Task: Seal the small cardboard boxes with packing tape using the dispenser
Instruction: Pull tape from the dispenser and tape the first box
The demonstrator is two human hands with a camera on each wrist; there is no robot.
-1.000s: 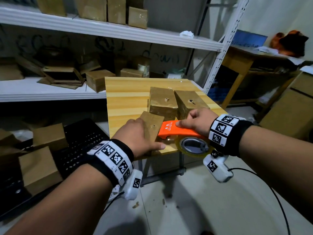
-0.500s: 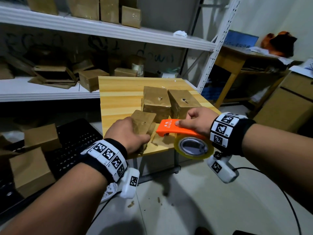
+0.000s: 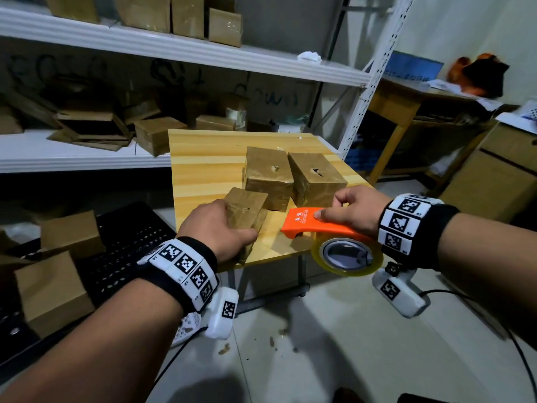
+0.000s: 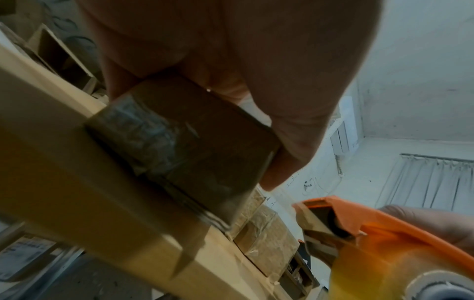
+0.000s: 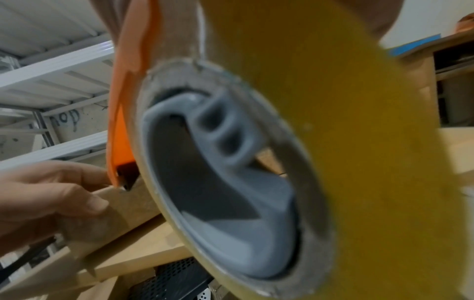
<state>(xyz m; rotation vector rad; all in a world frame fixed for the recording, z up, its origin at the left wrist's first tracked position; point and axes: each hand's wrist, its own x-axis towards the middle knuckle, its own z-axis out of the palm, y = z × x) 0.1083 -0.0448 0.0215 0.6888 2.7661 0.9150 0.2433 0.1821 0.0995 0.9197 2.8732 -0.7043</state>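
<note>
My left hand point(image 3: 220, 228) grips a small brown cardboard box point(image 3: 247, 209) at the front edge of the wooden table point(image 3: 203, 170); the box sits tilted, its underside taped point(image 4: 159, 142). My right hand point(image 3: 348, 210) holds the orange tape dispenser point(image 3: 319, 225) just right of that box, its nose pointing at it with a small gap between. The yellowish tape roll point(image 3: 347, 255) hangs past the table edge and fills the right wrist view point(image 5: 333, 142). Two more taped boxes point(image 3: 268, 175) point(image 3: 316, 177) stand side by side behind.
White metal shelves point(image 3: 174, 50) behind the table carry more boxes and flattened cardboard. Left of the table, loose boxes point(image 3: 52, 289) lie on a black perforated crate point(image 3: 128, 251). A wooden desk point(image 3: 406, 103) and a cabinet point(image 3: 494, 175) stand to the right.
The left hand has pulled the small box leftwards and tipped it, thumb now lower on its front. The dispenser has come off the box and sits slightly right of it.
</note>
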